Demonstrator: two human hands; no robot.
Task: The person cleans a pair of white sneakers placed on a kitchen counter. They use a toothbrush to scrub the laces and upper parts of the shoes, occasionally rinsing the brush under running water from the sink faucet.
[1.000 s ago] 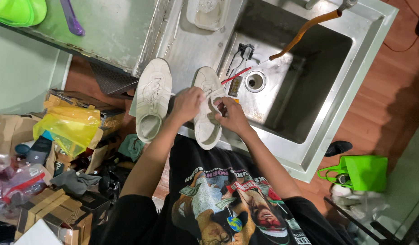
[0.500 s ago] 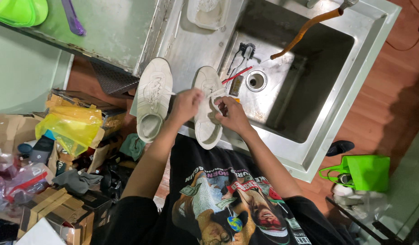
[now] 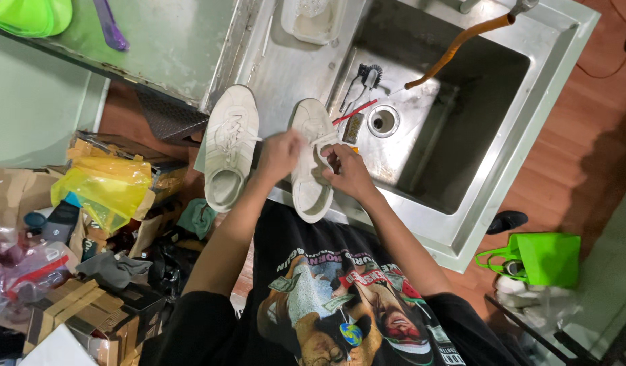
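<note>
A person in a black short-sleeved cotton T-shirt (image 3: 340,305), seen from above. The shirt's front carries a large, colourful printed graphic: a figure's portrait framed by green banknotes, a red banner, curved pale lettering and a small round blue-and-green emblem near the middle. Both forearms are bare from the sleeve hems down, and the left hand (image 3: 280,154) and right hand (image 3: 349,169) wear no gloves, rings or watch.

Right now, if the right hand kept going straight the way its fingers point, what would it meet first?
The right hand points leftward across the white shoe it touches. Going on, it would likely meet the left hand first, on the same shoe; depth is hard to judge.
</note>
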